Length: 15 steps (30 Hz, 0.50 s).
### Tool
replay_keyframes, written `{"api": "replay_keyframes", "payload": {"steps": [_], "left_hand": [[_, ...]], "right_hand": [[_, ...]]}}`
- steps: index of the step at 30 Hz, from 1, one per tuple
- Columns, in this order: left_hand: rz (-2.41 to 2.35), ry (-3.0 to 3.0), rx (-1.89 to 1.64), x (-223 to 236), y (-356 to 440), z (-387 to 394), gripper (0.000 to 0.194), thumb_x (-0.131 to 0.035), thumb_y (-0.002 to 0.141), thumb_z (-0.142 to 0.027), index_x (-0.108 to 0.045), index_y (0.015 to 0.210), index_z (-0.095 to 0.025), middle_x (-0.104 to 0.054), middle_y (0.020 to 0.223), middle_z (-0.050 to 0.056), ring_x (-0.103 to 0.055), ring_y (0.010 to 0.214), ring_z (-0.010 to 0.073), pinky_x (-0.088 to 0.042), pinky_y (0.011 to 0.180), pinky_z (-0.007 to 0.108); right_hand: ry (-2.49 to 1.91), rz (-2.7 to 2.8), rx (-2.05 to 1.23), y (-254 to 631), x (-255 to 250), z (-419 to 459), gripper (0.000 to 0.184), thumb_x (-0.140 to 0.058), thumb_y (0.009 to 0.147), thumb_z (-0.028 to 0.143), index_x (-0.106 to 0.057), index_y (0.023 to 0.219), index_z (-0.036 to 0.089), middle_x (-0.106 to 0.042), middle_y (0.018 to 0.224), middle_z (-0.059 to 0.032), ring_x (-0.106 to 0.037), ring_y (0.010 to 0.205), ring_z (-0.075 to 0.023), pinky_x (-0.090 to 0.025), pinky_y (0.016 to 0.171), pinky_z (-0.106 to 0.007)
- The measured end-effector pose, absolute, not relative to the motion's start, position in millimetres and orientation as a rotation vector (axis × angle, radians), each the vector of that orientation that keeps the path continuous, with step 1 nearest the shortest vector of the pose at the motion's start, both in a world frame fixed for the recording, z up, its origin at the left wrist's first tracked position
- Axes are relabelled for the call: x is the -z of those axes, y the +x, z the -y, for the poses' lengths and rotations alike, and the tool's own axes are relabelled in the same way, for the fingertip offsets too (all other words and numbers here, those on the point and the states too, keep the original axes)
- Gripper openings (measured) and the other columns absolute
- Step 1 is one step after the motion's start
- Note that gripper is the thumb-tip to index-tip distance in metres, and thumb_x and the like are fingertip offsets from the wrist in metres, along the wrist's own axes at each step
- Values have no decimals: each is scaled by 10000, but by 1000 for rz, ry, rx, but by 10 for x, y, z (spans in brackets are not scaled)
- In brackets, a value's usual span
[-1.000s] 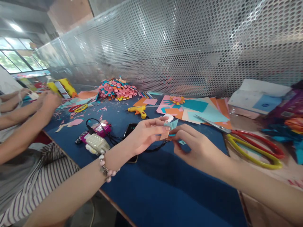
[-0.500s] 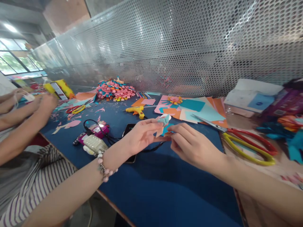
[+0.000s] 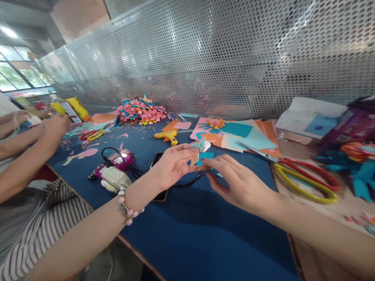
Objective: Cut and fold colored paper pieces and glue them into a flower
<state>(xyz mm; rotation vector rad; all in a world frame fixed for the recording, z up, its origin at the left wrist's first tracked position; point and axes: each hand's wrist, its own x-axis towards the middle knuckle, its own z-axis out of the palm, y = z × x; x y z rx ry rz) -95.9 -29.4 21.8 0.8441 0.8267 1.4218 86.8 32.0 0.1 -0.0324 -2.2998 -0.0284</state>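
My left hand (image 3: 175, 164), with a beaded bracelet (image 3: 124, 207) at its wrist, pinches a small folded paper piece (image 3: 199, 145) in light blue and peach above the table. My right hand (image 3: 237, 177) is just to the right, its fingers loosely stretched and the thumb apart from them. Its fingertips are close to the left fingertips; whether they touch the paper I cannot tell. Behind the hands lies a bright blue paper square (image 3: 206, 157). A dark phone (image 3: 160, 195) is partly hidden under my left wrist.
Coloured paper sheets (image 3: 237, 129), a yellow glue gun (image 3: 166, 136) and a heap of paper flowers (image 3: 140, 110) lie along the perforated metal screen (image 3: 187, 58). Large scissors (image 3: 307, 181) rest at right. A power adapter (image 3: 115, 178) with cables is at left, near a co-worker's arms (image 3: 38, 156).
My right hand's fingers have loosened and straightened, drawing slightly away from the left fingertips. My left hand keeps the folded paper. The view has shifted slightly.
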Motion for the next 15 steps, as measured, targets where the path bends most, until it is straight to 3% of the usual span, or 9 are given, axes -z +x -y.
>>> {"api": "replay_keyframes", "payload": {"steps": [6,15], "left_hand": [[-789,836,-1443,-191,-970,288,28,-676,763,-170,-650,766,-161,-660,949,55,-607,1000,222,-554,819,433],[-842,879,-1364,-216,-954,305,88,-707,727,-176,-620,722,-161,-634,816,31,-628,853,193,-581,739,406]], "right_hand": [[-240,2293,-369,876,72,-342,528,-500,887,111,-319,1371,218,-631,1020,-75,-623,960,-197,-538,841,-385],[-379,2310,-702,892,-82,-315,435,-562,848,121,-475,1261,228,-675,932,-36,-668,816,-162,-561,771,-320]]}}
